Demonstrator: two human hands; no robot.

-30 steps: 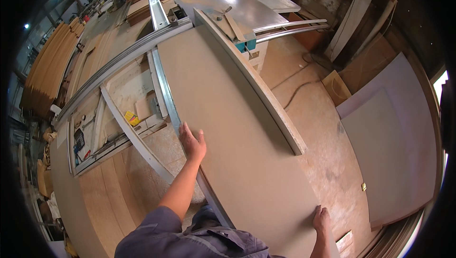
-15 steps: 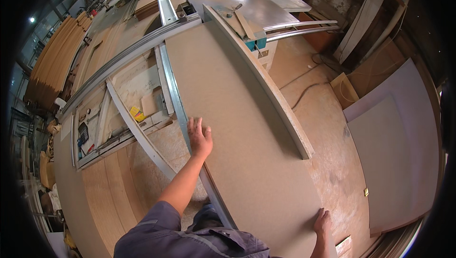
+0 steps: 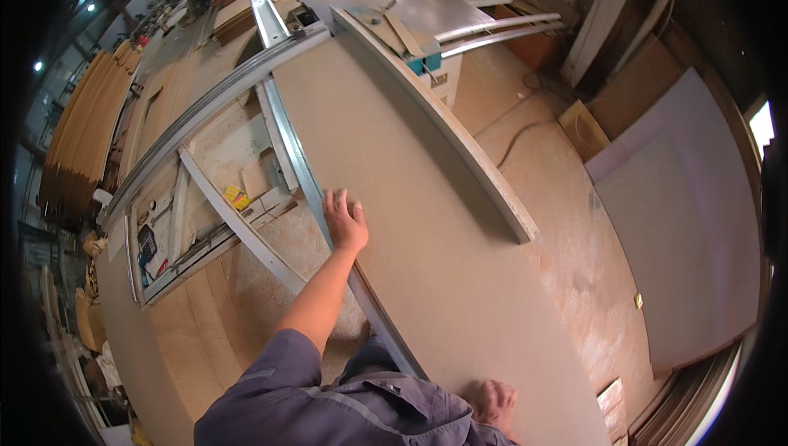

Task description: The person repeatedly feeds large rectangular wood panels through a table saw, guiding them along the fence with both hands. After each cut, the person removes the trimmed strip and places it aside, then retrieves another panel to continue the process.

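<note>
A long, flat tan board (image 3: 427,200) stretches away from my body across the saw table. My left hand (image 3: 345,220) lies on its left edge with the fingers stretched out, next to a shiny metal rail (image 3: 289,138). Low in the picture, my right hand (image 3: 494,403) rests on the near part of the board, its fingers curled in; nothing shows in them. A straight fence bar (image 3: 447,134) runs lengthwise over the board's right side.
A blue-green clamp block (image 3: 424,64) stands beside the fence's far end. On the left are an open frame with a slanting brace (image 3: 238,216) and a yellow packet (image 3: 237,196). Stacked brown sheets (image 3: 86,130) stand farther left. A large pale panel (image 3: 685,224) leans at the right.
My right hand has moved left from the board's right edge onto its near part. My left hand stays at the left edge, fingers outstretched. The view has shifted slightly.
</note>
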